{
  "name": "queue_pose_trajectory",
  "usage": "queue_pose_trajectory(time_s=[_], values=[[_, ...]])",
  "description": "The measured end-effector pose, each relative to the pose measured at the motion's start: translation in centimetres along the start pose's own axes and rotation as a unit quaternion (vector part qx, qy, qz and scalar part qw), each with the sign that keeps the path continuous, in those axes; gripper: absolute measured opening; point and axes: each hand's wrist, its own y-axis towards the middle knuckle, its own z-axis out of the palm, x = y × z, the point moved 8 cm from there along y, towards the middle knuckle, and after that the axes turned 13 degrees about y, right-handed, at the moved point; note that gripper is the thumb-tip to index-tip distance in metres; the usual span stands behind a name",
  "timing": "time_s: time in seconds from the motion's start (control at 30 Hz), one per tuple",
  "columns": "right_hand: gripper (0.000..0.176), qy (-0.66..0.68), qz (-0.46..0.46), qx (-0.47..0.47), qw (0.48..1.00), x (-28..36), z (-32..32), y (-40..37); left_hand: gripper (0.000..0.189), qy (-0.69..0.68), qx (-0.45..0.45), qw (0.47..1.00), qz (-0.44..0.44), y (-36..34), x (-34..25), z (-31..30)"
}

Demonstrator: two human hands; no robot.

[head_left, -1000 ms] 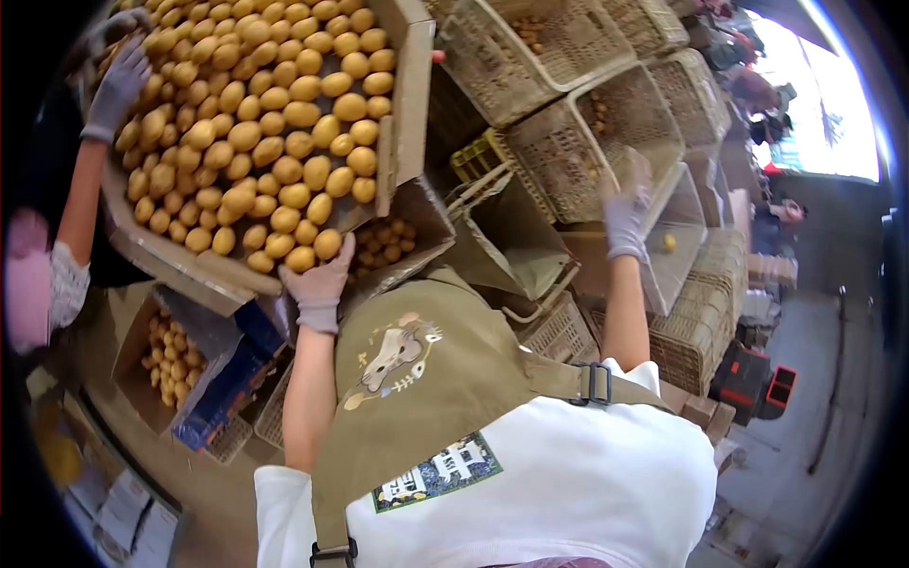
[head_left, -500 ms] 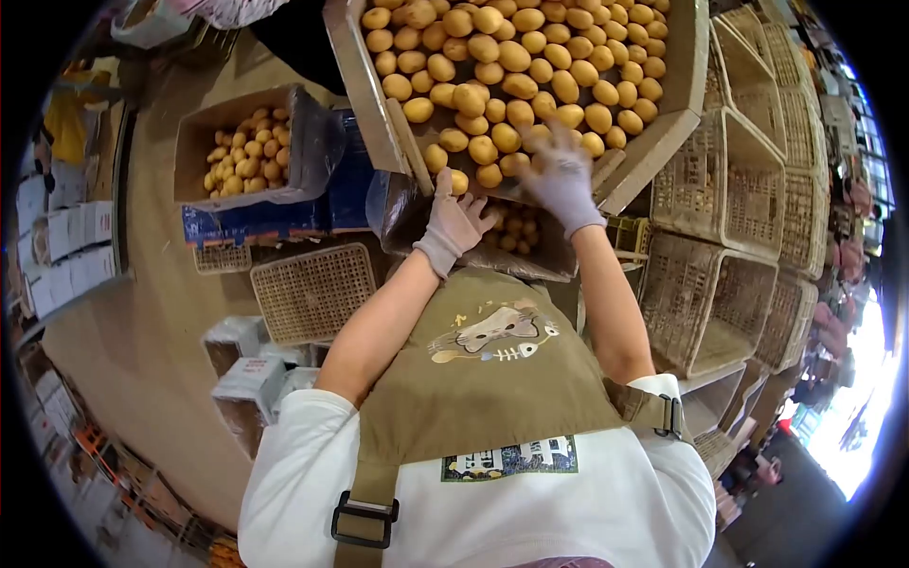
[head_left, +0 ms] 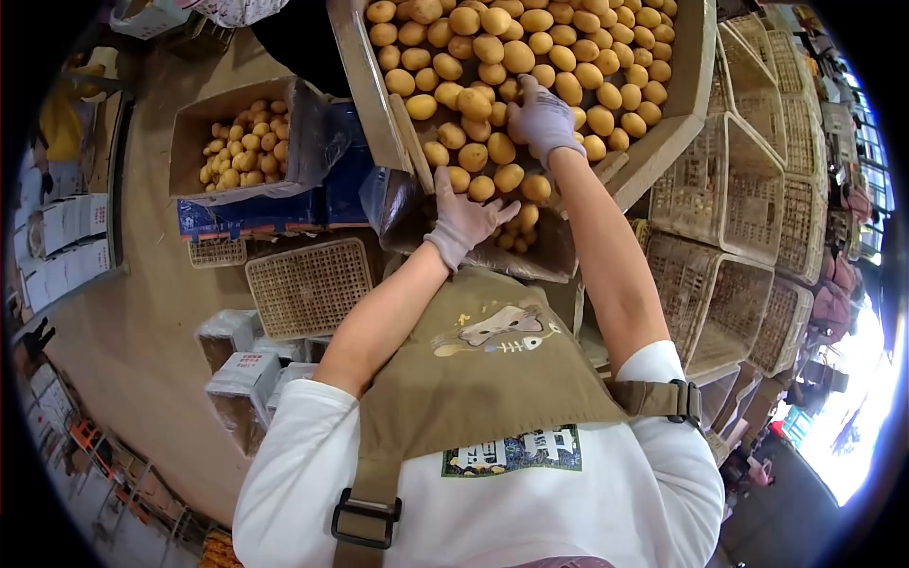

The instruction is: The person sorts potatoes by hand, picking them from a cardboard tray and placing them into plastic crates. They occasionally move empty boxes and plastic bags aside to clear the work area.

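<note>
Many yellow-brown potatoes (head_left: 518,57) cover a wide cardboard-sided tray (head_left: 699,66), whose near side has a narrow outlet. My gloved right hand (head_left: 547,123) reaches in palm down among them, index finger stretched forward and some fingers partly hidden; I see no potato gripped. At the outlet's left side, my gloved left hand (head_left: 464,220) has its fingers spread, touching or very near the closest potatoes. Just beyond its fingertips, a few potatoes lie at the outlet's lip. Below the outlet, a plastic-lined box (head_left: 559,263) holds more potatoes, partly hidden by my left hand.
To the left, a lined carton (head_left: 308,142) of potatoes rests on a blue support (head_left: 251,216). Below it lies a plastic basket (head_left: 310,287), near wrapped white boxes (head_left: 244,374). Stacked plastic crates (head_left: 701,293) stand close on my right. Another person's clothing (head_left: 237,11) shows at the top.
My right hand has moved forward and slightly left, deeper into the potatoes. Several potatoes have shifted toward the outlet. My left hand stays at the outlet's left, its fingers spread wider.
</note>
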Motion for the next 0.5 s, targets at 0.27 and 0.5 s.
queue_pose_trajectory(time_s=[0.27,0.5], values=[[0.053,0.147,-0.105,-0.114,0.977,-0.7,-0.8,-1.6,0.103,0.003,0.128,0.992,-0.005,1.0,0.0,1.1],[0.045,-0.020,0.018,0.052,0.998,2.5,0.1,0.0,0.099,0.074,0.164,0.983,0.042,0.0,-0.5,2.1]])
